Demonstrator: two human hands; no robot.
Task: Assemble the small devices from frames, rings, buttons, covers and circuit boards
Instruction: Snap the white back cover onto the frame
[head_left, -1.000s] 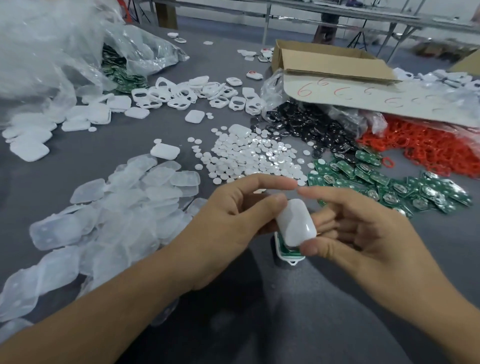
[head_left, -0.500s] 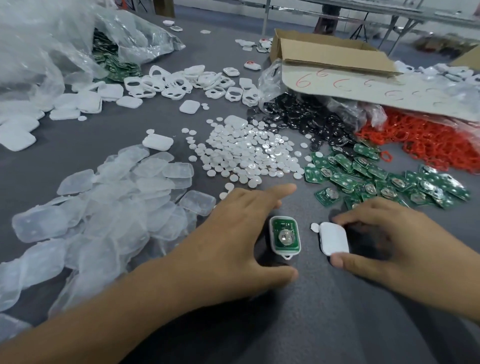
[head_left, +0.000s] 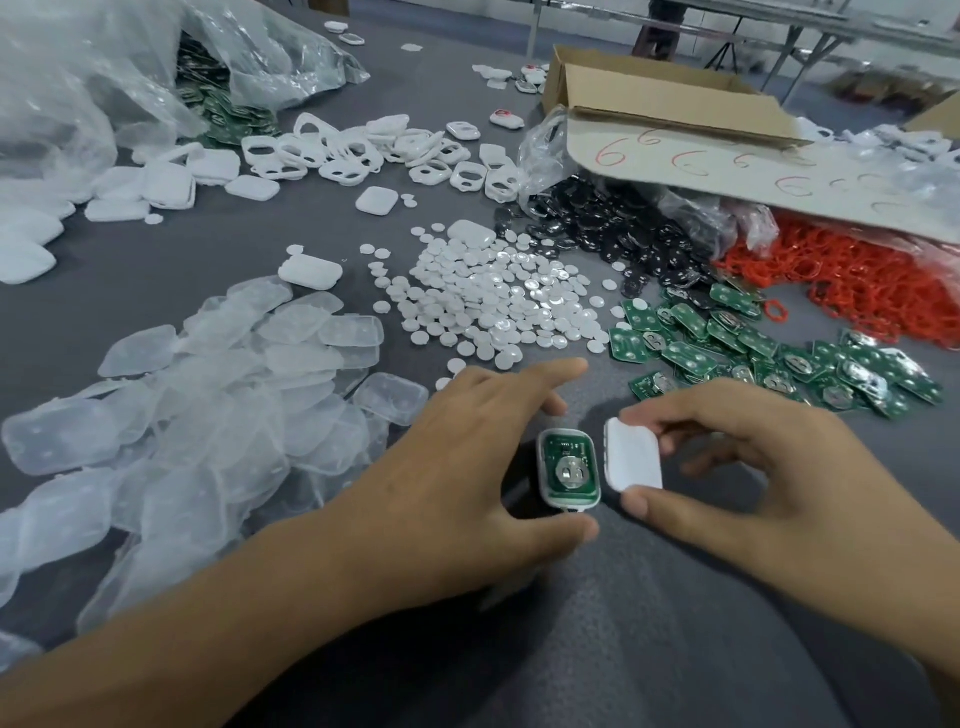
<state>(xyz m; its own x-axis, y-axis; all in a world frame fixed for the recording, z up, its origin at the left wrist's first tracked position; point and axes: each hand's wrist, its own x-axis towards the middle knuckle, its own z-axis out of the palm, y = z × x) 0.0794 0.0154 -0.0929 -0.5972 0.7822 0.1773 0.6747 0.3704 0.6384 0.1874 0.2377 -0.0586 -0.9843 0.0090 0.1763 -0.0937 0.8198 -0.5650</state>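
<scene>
Half-built device (head_left: 569, 470) flat on the grey table (head_left: 675, 649), white cover (head_left: 634, 462) held just to its right.

Lying between both hands, green board face up, long axis running straight away from the body, small tab end nearest. Bracketed by the left hand (head_left: 467, 467): fingers spread and nearly straight, index past the far end, thumb just below the near end, contact unclear. Pinched end to end between thumb and forefinger of the right hand (head_left: 769, 483), tilted off the table, long axis roughly parallel to the device's. Beyond, loose boards (head_left: 779, 358) and white buttons (head_left: 493, 306).
</scene>
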